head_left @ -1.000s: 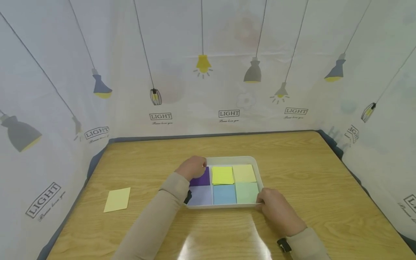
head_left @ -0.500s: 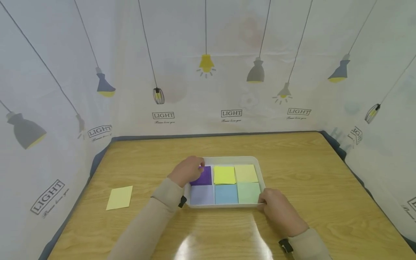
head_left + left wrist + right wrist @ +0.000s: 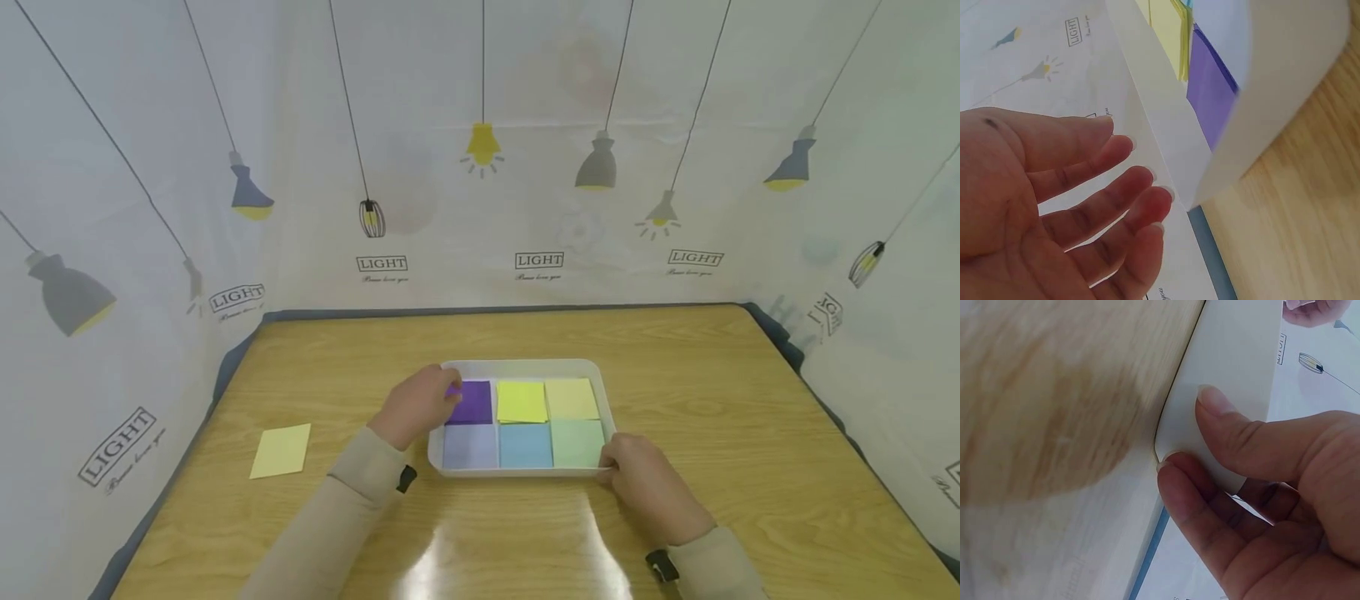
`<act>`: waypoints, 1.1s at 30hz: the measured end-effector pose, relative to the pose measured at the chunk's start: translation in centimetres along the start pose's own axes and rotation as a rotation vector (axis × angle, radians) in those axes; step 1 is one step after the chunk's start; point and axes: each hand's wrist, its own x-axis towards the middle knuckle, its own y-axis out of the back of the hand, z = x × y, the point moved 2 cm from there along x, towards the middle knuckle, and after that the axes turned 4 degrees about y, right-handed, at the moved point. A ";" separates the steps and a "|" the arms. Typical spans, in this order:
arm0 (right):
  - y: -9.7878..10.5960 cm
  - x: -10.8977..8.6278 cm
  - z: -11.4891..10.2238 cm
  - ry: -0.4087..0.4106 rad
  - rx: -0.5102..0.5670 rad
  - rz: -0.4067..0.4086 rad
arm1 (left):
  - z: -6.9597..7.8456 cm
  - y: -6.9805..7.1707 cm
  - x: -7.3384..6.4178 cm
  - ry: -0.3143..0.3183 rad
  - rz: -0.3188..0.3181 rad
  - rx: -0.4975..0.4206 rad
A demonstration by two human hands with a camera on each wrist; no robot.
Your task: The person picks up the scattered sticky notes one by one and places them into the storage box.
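Observation:
A white tray (image 3: 525, 472) holds sticky-note stacks in two rows: dark purple (image 3: 472, 403), bright yellow (image 3: 521, 402) and pale yellow (image 3: 572, 398) behind; lavender (image 3: 470, 447), blue (image 3: 525, 446) and mint green (image 3: 577, 443) in front. Over the tray's left end, by the purple stack, is my left hand (image 3: 416, 406). In the left wrist view this left hand (image 3: 1091, 200) has loosely bent fingers with nothing between them, apart from the tray wall (image 3: 1291, 94). At the front right corner, my right hand (image 3: 648, 483) holds the tray, its thumb (image 3: 1235, 434) against the outer wall.
A single pale yellow sticky note (image 3: 281, 451) lies on the wooden table (image 3: 360, 342) to the left of the tray. Behind and at both sides hangs a white curtain (image 3: 442, 200) printed with lamps.
My left hand has drawn leftward off the purple stack, uncovering more of it and the tray's left rim. My right hand keeps its hold on the corner. The head view has shifted slightly.

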 end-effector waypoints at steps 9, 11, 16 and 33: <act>-0.1 -0.1 0.0 -0.018 -0.002 -0.002 | -2.7 -0.2 -1.4 0.046 0.050 0.013; -0.1 -0.1 0.0 -0.017 -0.010 0.003 | -3.2 -0.2 -1.7 0.047 0.066 0.015; 0.0 -0.2 0.0 0.003 -0.014 0.011 | -4.5 -0.4 -2.6 0.062 0.077 0.017; 0.1 -0.1 -0.3 0.022 -0.039 0.028 | -9.4 -1.0 -5.0 0.127 0.090 -0.006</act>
